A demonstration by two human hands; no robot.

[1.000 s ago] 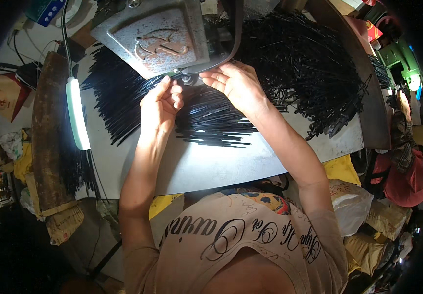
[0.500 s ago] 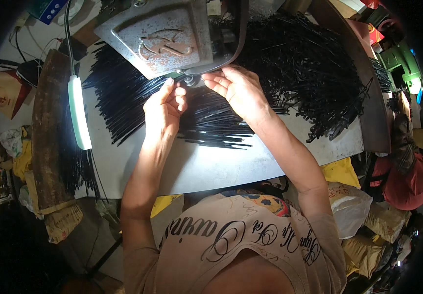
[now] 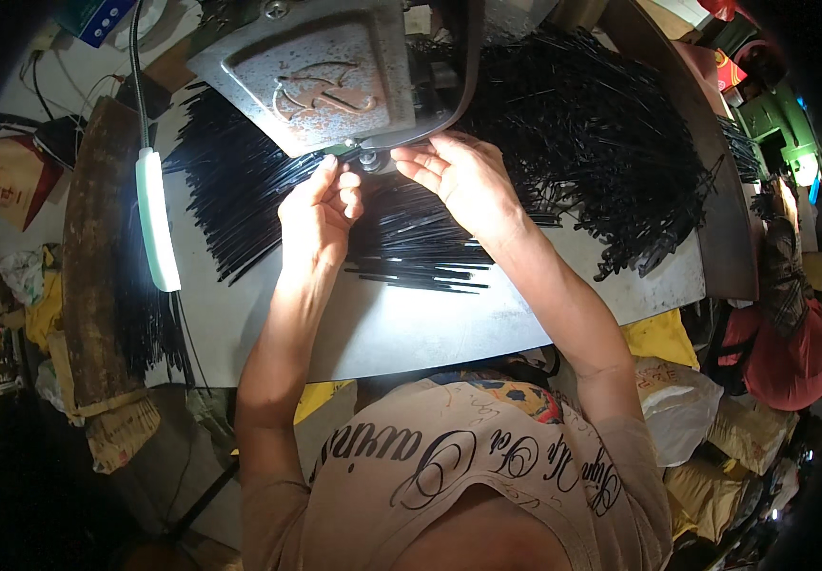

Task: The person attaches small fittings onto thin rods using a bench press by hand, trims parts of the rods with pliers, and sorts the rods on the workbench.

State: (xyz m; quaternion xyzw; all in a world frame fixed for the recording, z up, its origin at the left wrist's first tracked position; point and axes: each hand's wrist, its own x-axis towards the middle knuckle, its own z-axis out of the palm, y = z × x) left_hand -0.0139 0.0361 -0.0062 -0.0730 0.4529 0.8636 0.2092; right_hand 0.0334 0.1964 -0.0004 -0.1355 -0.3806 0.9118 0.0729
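Metal machine (image 3: pixel 321 86) cut off at top

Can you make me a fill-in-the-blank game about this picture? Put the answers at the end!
1. The long thin strips spread over the table are coloured ____.
2. Near the metal machine, the left hand and the right hand wear no gloves, so both are ____.
3. The long lamp is glowing, so it is switched ____.
4. The person's shirt is ____-sleeved.

Missing words: black; bare; on; short.
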